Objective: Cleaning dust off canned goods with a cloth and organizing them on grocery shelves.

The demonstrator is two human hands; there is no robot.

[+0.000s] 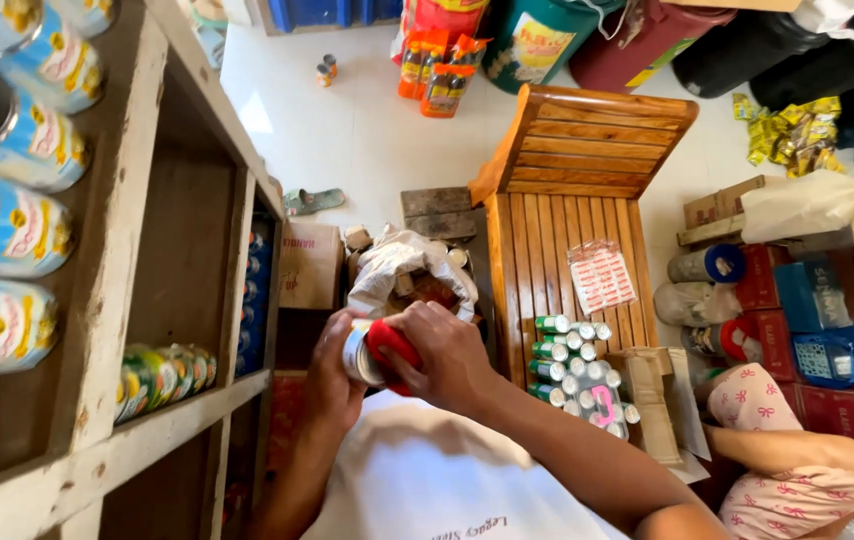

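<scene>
Right now you hold a small can [359, 352] in front of your chest, its metal end turned to your left. Your left hand [330, 378] cups it from below and behind, fingers wrapped round the can's body. Your right hand [444, 352] closes over a red tool [393, 350] pressed against the can, so each grip is pinching something: the left on the can, the right on the red tool.

To your left stands a wooden shelf unit [112, 300]. Its upper compartment holds blue-and-white cans [7, 230] lying on their sides, metal ends facing out. The compartment below holds a row of green-labelled cans [162, 372], and further back a narrow one carries stacked blue tins [255, 310].

Ahead of your hands, on the floor, sits a cardboard box [309, 265] beside a white plastic bag [409, 268] with its mouth open; what lies in the bag is too dim to tell.

To your right a slatted wooden chair [562, 200] bears a clear packet with red print [601, 276] and, at its near end, a cluster of small green-labelled cans [572, 365] with silver tops, packed close together. A brown paper bag [659, 400] rests just beside them. Another person's arm, in a pink patterned sleeve [762, 400], shows at the lower right, well apart from your own hands.
</scene>
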